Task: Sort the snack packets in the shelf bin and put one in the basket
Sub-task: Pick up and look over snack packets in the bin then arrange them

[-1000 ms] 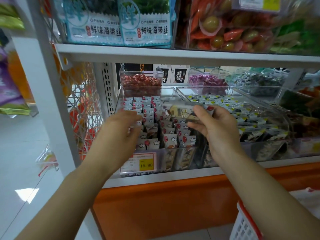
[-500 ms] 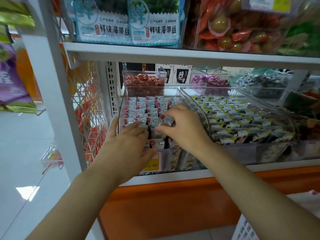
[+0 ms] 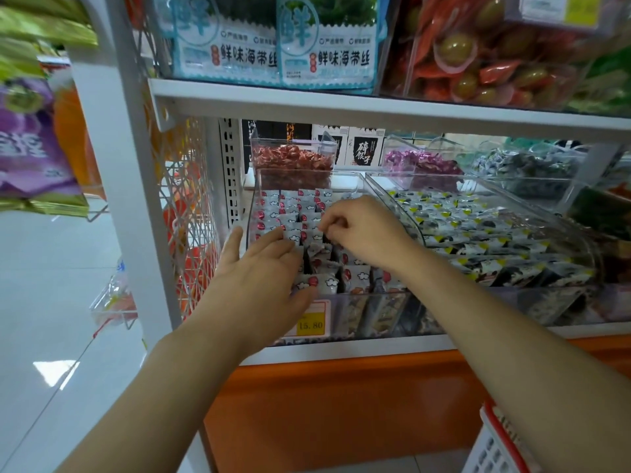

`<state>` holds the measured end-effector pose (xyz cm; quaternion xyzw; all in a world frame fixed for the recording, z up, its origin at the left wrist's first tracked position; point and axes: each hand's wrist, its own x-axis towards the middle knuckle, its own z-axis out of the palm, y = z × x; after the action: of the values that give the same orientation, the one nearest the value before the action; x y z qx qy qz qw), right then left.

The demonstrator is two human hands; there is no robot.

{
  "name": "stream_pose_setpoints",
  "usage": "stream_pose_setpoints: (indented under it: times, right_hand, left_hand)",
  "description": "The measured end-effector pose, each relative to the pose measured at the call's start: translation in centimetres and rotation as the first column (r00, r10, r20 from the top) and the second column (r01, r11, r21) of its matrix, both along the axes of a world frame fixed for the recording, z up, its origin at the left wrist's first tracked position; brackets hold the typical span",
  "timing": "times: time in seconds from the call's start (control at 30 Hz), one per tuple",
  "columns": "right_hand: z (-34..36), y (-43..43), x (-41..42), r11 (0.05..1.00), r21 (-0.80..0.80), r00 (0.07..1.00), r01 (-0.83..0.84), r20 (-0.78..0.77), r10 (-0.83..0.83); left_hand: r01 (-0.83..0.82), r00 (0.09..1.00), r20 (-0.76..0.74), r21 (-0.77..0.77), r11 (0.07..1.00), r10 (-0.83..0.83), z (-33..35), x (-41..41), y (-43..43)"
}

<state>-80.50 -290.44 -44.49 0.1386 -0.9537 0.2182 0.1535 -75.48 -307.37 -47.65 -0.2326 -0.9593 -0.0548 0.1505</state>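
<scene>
Change vs. 1 s ago: right hand [image 3: 370,235] was raised over the right edge of the bin [image 3: 372,310] with one of the packets [image 3: 293,213] held up; it is now down in the rows, mid-bin. Left hand [image 3: 259,278] has slid slightly forward over the left rows. View has shifted; more of the basket [image 3: 491,438] shows than 0.5 s ago.

Far left: purple bag [image 3: 32,145] hangs beside the white post [image 3: 112,172]. Mesh [image 3: 193,206] closes the shelf's left side.

Left hand: palm down, fingers straight and together, lying flat on the packets in the left rows. Thumb spread left, at the bin's left wall. Holds nothing.

Bin: clear, at the left end of the lower shelf. Its front wall carries a yellow tag [image 3: 310,325] reading 15.80, partly covered by the left hand. Packets are white with a red dot and stand on edge in rows front to back; the front ones lean.

Right hand: knuckles up, fingers curled down, tips pinching the top edge of one of the packets in the middle rows, just beside the left fingertips.

Right of that: second bin [image 3: 587,257], against the first, with yellow-marked sachets.

Basket: white, red rim, bottom right, below the shelf, well apart from the bin. Inside not visible.
</scene>
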Motion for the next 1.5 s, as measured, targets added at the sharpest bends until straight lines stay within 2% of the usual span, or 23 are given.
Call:
stream_pose_setpoints:
  times: [0.07,0.23,0.33,0.5,0.6,0.7,0.83,0.93,1.0,1.07,1.17,1.27,1.37,1.43,1.5]
  right_hand:
    - [-0.2,-0.2,-0.8,0.996,0.085,1.0,0.001,0.007,-0.002]
    - [-0.3,-0.7,-2.0,0.957,0.29,0.991,-0.021,0.131,-0.019]
    - [-0.4,-0.9,-1.9,0.953,0.301,0.993,-0.041,0.122,0.005]
    - [-0.1,0.1,-1.0,0.997,-0.028,0.998,-0.066,0.016,0.066]
    - [0.4,0.9,0.2,0.989,-0.148,0.988,-0.016,-0.153,-0.007]
    - [1.1,1.7,1.9,0.942,-0.334,0.956,0.024,-0.268,-0.119]
    - [1.3,2.8,4.7,0.79,-0.612,0.951,-0.019,-0.255,-0.175]
    - [0.7,3.2,6.5,0.606,-0.796,0.986,0.008,-0.093,-0.135]
    - [0.2,3.3,7.2,0.461,-0.887,0.998,0.037,0.008,-0.066]
    - [-0.1,3.6,7.5,0.398,-0.915,0.998,0.057,0.047,-0.034]
    - [-0.3,4.3,8.0,0.417,-0.909,0.999,0.023,0.04,0.034]
    - [-0.6,4.7,8.1,0.431,-0.901,0.99,-0.046,0.018,0.142]
    - [-1.0,4.6,8.0,0.439,-0.898,0.993,-0.031,0.023,0.116]
    - [-1.3,4.5,7.9,0.382,-0.924,0.994,0.007,0.049,0.1]
    - [-1.5,4.4,7.7,0.331,-0.942,0.994,0.052,0.08,0.072]
  left_hand:
    - [-0.001,1.0,0.01,0.012,1.0,0.0,0.0,-0.1,0.0]
    - [-0.007,1.0,0.023,0.042,0.999,0.006,0.0,-0.1,-0.1]
    - [-0.009,1.0,0.019,0.056,0.998,0.008,0.1,-0.1,-0.1]
    - [-0.032,0.999,-0.008,0.122,0.992,0.034,0.1,-0.2,-0.1]
    - [-0.065,0.996,-0.046,0.209,0.976,0.076,0.3,-0.3,-0.1]
    - [-0.059,0.986,-0.131,0.312,0.948,0.104,0.6,-0.1,0.1]
    - [-0.028,0.984,-0.154,0.39,0.92,0.095,0.9,0.3,0.7]
    - [-0.005,0.994,-0.097,0.441,0.898,0.053,1.2,0.5,1.2]
    - [0.064,0.998,-0.051,0.57,0.819,-0.042,1.4,0.7,1.5]
    - [0.1,0.99,-0.001,0.69,0.717,-0.138,1.7,0.9,1.7]
    - [0.075,0.984,0.044,0.783,0.617,-0.175,1.9,1.2,1.8]
    - [0.055,0.979,0.066,0.826,0.561,-0.193,2.0,1.6,1.9]
    - [0.025,0.974,0.093,0.86,0.509,-0.205,2.0,1.8,2.0]
    - [-0.003,0.968,0.116,0.889,0.457,-0.221,2.1,1.9,2.1]
    - [-0.053,0.945,0.163,0.932,0.358,-0.285,2.2,2.1,2.1]
